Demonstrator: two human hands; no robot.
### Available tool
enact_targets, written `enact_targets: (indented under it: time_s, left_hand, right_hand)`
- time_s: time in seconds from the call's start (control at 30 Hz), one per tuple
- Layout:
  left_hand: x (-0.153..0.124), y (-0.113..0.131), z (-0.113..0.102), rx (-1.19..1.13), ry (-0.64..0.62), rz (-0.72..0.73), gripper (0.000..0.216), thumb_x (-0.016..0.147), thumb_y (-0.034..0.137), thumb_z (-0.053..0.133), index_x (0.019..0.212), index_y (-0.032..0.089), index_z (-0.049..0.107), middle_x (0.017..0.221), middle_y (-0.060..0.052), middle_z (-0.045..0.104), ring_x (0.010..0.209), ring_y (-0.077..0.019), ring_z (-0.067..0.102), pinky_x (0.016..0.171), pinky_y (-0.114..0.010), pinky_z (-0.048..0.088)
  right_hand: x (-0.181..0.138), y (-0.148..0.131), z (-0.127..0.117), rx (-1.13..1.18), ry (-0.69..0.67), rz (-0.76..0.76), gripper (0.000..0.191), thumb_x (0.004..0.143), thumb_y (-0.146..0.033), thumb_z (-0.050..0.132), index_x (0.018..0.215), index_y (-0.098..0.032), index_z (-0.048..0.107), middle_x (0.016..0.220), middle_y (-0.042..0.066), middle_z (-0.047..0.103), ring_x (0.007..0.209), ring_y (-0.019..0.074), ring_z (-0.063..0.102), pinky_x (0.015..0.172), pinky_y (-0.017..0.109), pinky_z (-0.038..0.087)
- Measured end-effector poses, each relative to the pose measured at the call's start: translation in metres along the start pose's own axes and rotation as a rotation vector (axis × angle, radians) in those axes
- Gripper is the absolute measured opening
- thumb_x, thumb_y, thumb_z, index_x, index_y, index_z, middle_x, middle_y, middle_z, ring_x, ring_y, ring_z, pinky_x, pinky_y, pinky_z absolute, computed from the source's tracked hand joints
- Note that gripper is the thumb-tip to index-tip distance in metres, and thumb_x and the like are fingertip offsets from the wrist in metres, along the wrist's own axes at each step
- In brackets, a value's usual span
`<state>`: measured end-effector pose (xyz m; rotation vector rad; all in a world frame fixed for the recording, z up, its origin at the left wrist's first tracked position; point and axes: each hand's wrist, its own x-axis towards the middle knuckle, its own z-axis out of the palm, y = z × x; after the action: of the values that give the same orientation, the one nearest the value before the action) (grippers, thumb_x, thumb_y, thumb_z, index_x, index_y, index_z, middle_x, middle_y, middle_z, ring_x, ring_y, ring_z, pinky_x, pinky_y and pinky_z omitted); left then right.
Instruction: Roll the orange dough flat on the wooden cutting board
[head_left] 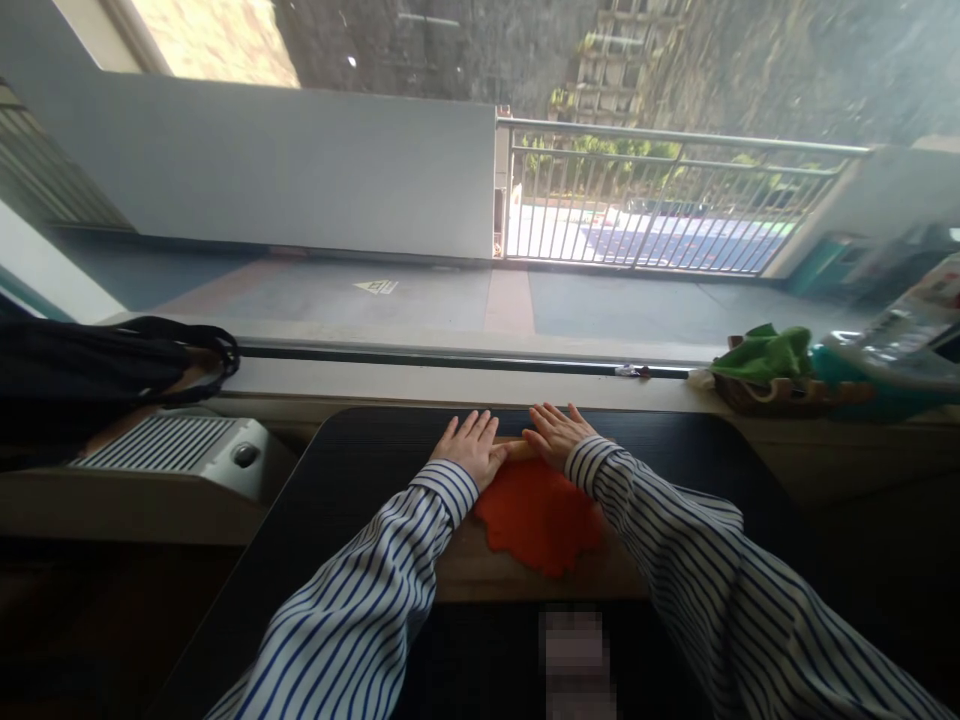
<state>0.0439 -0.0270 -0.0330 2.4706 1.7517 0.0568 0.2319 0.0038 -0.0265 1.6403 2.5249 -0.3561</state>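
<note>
An orange-red flattened sheet of dough or clay [541,518] with an uneven edge lies on a wooden board [465,575]. Across its far edge runs a pale wooden rolling pin [521,451], of which only the middle shows between my hands. My left hand [471,447] rests palm down on the pin's left part, fingers stretched forward. On the right part lies my right hand [556,436], also flat with its fingers extended. Neither hand wraps round the pin. Its ends are mostly hidden by the hands.
The board sits on a dark table [360,470] against a window sill [450,385]. At the left are a black bag [90,375] and a white radiator [187,450]. A green cloth [772,352] and a teal container [862,365] stand at the right. Beyond the glass is a railing [637,200].
</note>
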Motion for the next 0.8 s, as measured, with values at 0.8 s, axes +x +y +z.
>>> enact_targets:
  time_s: [0.8]
  left_hand:
    - [-0.051,0.017,0.002,-0.034,0.038,0.124,0.057,0.087,0.053,0.024,0.135,0.023,0.031,0.142,-0.005,0.032,0.13,-0.0236,0.027,0.106,-0.049,0.017]
  right_hand:
    - [-0.073,-0.014,0.024,-0.016,0.104,-0.061,0.074,0.086,-0.058,0.011,0.14,-0.007,0.014,0.147,0.01,0.011,0.135,0.0203,0.006,0.109,0.043,0.004]
